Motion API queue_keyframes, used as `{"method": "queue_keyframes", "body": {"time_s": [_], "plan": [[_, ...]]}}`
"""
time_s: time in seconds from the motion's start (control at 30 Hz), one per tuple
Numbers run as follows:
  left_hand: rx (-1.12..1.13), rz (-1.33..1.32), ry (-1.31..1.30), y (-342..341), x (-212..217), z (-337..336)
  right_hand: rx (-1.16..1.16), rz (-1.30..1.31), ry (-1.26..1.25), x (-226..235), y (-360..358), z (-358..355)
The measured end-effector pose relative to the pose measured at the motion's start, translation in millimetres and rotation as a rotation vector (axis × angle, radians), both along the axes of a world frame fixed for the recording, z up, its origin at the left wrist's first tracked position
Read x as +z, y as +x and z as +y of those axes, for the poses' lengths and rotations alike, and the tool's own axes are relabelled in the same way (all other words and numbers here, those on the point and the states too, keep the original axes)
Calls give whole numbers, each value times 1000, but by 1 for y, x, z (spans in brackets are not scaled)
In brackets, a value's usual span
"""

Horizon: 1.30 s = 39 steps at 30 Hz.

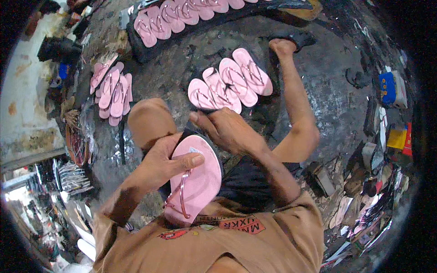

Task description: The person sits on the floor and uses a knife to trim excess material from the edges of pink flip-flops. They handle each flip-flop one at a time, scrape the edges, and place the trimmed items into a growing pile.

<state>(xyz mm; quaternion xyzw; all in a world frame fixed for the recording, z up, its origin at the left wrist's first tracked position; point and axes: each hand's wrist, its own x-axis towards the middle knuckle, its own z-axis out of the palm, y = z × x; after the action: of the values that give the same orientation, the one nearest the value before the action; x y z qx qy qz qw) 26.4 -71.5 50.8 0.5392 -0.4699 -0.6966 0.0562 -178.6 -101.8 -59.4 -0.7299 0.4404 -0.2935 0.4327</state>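
The left hand (164, 159) is clamping a pink thong sandal (205, 177) in front of the chest, its thumb pressing on the footbed just beside a small pale label (195, 150). The right hand (232, 129) is hovering near the sandal's broad end, its fingers curling; whether they are gripping anything, I cannot tell. The step in hand is seemingly the handling of this single sandal, with the left hand steadying it and the right working by its rim. Moving on would probably be calling for a firm left grip and a free right thumb (the slim, shiny strap (181, 193) is leaving little to hold by).

Beyond the hands, a sandal cluster (234, 82) is lying on the dark floor (337, 91). A sandal pile (109, 91) is resting toward the floor's left edge, near the wall (27, 104), and a sandal row (189, 13) is running along its far edge.

The left fingers are mostly hiding behind the sandal, as is most of its underside. A dark patch (195, 123) by the right thumb is blending into shadow, so its nature is staying unclear. The picture's top is cutting off part of the row, and the clutter (355, 209) at the floor's right edge is blurring together.
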Motion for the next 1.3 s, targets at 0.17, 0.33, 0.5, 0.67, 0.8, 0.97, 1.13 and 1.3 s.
{"method": "queue_keyframes", "body": {"time_s": [0.17, 0.33, 0.5, 0.67, 0.8, 0.97, 1.13, 1.3], "plan": [[757, 274, -473, 24, -7, -15, -646, -343, 94, -60, -55, 40], [1008, 796, -36, -47, -29, 23, -624, -303, 47, 4, -56, 134], [1089, 876, 105, -73, -29, 46, -569, -57, 73, -3, -40, 238], [1080, 740, 25, -70, -44, 65, -568, 145, 113, -16, -56, 251], [974, 690, -20, -59, -55, 70, -550, 172, 66, -13, -74, 212], [964, 608, -55, -43, -80, 88, -362, 236, 164, 10, -64, 160], [946, 524, -33, -30, -87, 91, -214, 173, 210, 19, -50, 109], [847, 437, 7, -20, -84, 116, -187, -30, 184, 4, -25, 76]]}}
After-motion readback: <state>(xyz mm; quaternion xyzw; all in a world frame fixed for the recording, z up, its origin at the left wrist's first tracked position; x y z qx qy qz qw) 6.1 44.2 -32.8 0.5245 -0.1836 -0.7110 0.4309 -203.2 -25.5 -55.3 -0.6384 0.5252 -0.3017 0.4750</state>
